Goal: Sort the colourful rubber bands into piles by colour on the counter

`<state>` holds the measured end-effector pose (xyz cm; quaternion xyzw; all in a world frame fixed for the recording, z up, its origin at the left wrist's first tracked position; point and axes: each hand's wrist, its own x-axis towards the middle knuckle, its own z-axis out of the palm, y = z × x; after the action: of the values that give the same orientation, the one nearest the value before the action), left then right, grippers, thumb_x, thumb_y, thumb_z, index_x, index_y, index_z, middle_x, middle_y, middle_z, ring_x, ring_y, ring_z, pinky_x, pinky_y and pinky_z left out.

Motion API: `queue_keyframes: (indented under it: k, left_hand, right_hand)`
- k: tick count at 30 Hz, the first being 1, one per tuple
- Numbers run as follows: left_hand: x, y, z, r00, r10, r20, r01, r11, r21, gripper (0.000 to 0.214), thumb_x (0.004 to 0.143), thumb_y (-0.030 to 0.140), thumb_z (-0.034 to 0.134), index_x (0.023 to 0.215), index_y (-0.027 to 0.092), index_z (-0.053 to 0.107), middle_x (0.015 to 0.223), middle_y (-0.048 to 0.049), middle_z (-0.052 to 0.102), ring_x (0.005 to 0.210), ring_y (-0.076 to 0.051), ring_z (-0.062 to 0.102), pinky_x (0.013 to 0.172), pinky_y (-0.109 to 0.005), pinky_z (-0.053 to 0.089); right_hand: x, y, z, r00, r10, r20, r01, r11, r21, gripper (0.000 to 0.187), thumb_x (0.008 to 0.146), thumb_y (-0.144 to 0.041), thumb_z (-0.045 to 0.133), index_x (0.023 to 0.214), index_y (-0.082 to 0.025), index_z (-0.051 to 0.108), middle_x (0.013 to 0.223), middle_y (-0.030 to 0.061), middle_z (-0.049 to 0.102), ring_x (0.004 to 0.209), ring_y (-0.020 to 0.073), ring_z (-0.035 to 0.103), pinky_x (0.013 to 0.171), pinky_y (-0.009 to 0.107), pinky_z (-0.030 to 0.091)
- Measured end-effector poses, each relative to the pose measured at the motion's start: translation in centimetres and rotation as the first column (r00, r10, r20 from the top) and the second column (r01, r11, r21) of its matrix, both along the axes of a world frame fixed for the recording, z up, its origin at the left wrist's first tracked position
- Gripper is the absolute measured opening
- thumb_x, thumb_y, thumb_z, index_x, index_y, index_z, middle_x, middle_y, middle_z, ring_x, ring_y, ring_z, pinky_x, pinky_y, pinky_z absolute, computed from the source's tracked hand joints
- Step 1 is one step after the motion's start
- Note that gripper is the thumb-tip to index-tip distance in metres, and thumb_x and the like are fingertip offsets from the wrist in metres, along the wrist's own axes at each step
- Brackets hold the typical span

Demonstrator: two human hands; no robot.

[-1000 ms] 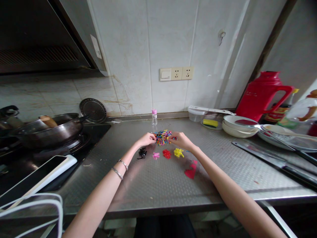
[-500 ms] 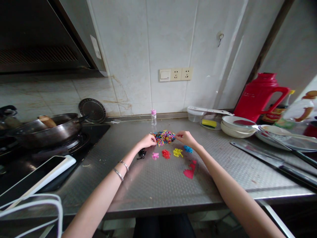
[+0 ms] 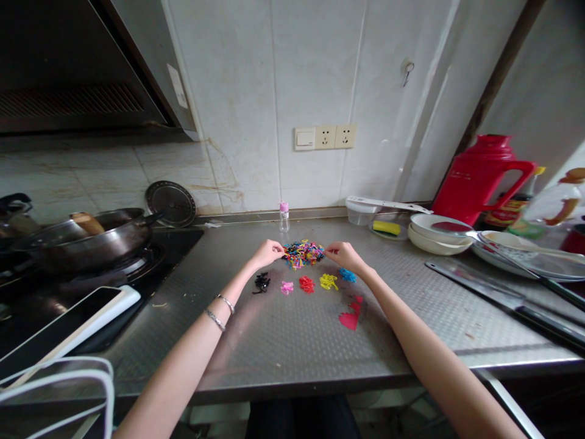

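Note:
A mixed heap of small colourful rubber bands (image 3: 304,253) lies on the metal counter between my hands. My left hand (image 3: 269,252) is at the heap's left edge, fingertips pinched together; what they hold, if anything, is too small to make out. At the right edge, my right hand (image 3: 342,253) also has its fingers pinched at the bands, the tips partly hidden. In front of the heap are separate little piles: black bands (image 3: 261,283), pink bands (image 3: 287,287), red bands (image 3: 306,284), yellow bands (image 3: 328,281) and blue bands (image 3: 347,275).
A red torn piece (image 3: 351,314) lies nearer me. Behind the heap stands a pink-capped bottle (image 3: 284,216). To the right are a cleaver (image 3: 475,283), bowls (image 3: 439,241) and a red thermos (image 3: 479,180). A pan (image 3: 91,238) sits on the stove at left.
My left hand has shifted slightly up and away from me along the heap's left edge, uncovering more of the black pile. My right hand has stayed almost in place.

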<state>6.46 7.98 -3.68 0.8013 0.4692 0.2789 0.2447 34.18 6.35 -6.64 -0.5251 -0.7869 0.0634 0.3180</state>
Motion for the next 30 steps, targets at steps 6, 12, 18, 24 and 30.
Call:
queue_keyframes:
  k: [6, 12, 18, 24, 30]
  left_hand:
    - [-0.24, 0.31, -0.09, 1.0, 0.028, -0.005, -0.028, 0.999, 0.016, 0.022, 0.066, 0.025, 0.057, 0.075, 0.008, 0.067, 0.058, -0.0035, 0.06, 0.05, -0.009, 0.047, 0.048, -0.02, 0.031]
    - [-0.23, -0.02, 0.14, 0.998, 0.033, -0.045, -0.03, 0.997, 0.077, 0.016, 0.065, 0.019, 0.057, 0.073, 0.009, 0.067, 0.053, -0.0009, 0.056, 0.048, -0.009, 0.044, 0.048, -0.019, 0.029]
    - [-0.31, -0.32, 0.43, 0.985, 0.092, -0.144, -0.067, 0.984, 0.167, 0.015, 0.067, 0.02, 0.056, 0.072, 0.012, 0.068, 0.055, -0.0017, 0.058, 0.05, -0.01, 0.046, 0.051, -0.021, 0.03]
    - [-0.61, -0.14, 0.23, 0.976, 0.101, -0.194, -0.059, 0.975, 0.212, 0.02, 0.071, 0.027, 0.054, 0.073, 0.013, 0.069, 0.057, -0.0026, 0.059, 0.05, -0.01, 0.045, 0.049, -0.021, 0.026]
    - [-0.78, -0.06, 0.0, 0.98, 0.097, -0.176, -0.06, 0.977, 0.204, 0.022, 0.071, 0.03, 0.055, 0.074, 0.013, 0.069, 0.057, -0.0026, 0.059, 0.05, -0.01, 0.045, 0.049, -0.021, 0.026]
  right_hand:
    - [0.1, 0.25, -0.28, 1.0, -0.001, 0.015, 0.001, 1.0, 0.013, 0.031, 0.075, -0.036, 0.048, 0.075, -0.015, 0.069, 0.07, 0.0032, 0.066, 0.063, 0.0134, 0.056, 0.059, 0.021, 0.039]
    - [0.18, 0.43, -0.53, 1.0, 0.0, 0.014, -0.001, 1.0, 0.029, 0.029, 0.075, -0.034, 0.049, 0.074, -0.014, 0.07, 0.07, 0.0031, 0.066, 0.062, 0.0125, 0.056, 0.059, 0.02, 0.038]
    - [0.18, 0.39, -0.56, 1.0, -0.006, 0.014, 0.006, 1.0, 0.016, 0.028, 0.074, -0.034, 0.049, 0.076, -0.014, 0.07, 0.069, 0.0034, 0.066, 0.062, 0.0124, 0.057, 0.059, 0.019, 0.039]
    - [0.16, 0.3, -0.41, 0.999, -0.019, 0.031, 0.018, 1.0, 0.011, 0.028, 0.074, -0.034, 0.05, 0.075, -0.014, 0.07, 0.068, 0.0034, 0.066, 0.061, 0.0119, 0.055, 0.058, 0.019, 0.038]
    - [0.17, 0.31, -0.4, 0.999, -0.027, 0.033, 0.027, 1.0, -0.006, 0.027, 0.073, -0.033, 0.05, 0.075, -0.015, 0.07, 0.067, 0.0033, 0.066, 0.06, 0.0119, 0.055, 0.057, 0.019, 0.038]
